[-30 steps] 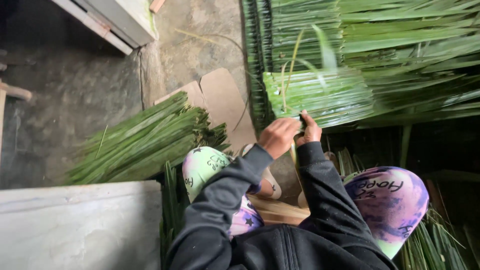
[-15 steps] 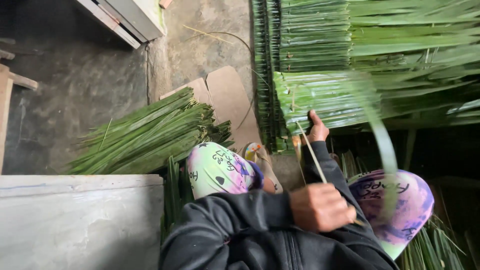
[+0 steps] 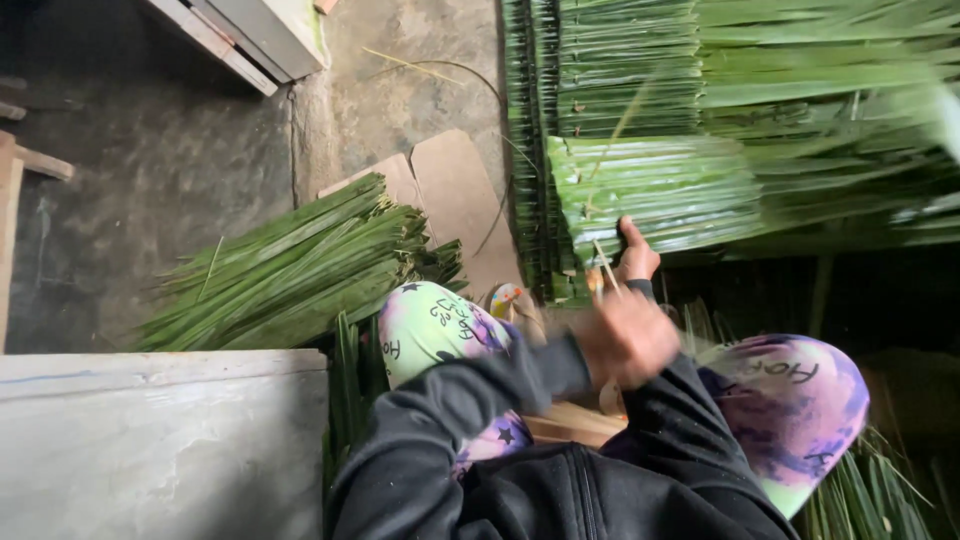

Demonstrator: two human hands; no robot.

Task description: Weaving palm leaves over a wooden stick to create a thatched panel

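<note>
Loose leaf bundle (image 3: 290,265) on floor at L not yet used, L hand (image 3: 628,338) blurred w/ fingers curled, grip can't tell, thin stick (image 3: 603,268) just above it, R hand (image 3: 636,258) pressing, thumb up, on part-built folded-leaf panel (image 3: 660,190), stacked panels (image 3: 760,60) behind.

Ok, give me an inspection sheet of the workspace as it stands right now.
Surface: rough concrete floor, with flat cardboard pieces lying on it.
Job's things: panel of folded green leaves on a tall stack; thin stick at the panel's edge.
Clutter: loose bundle of long green leaves; more leaves by the right knee.
Hands: left hand blurred, raised near the stick; right hand pressing the panel's lower edge.
Cables: nothing seen.
Surroundings: grey slab lower left; boards top left.
</note>
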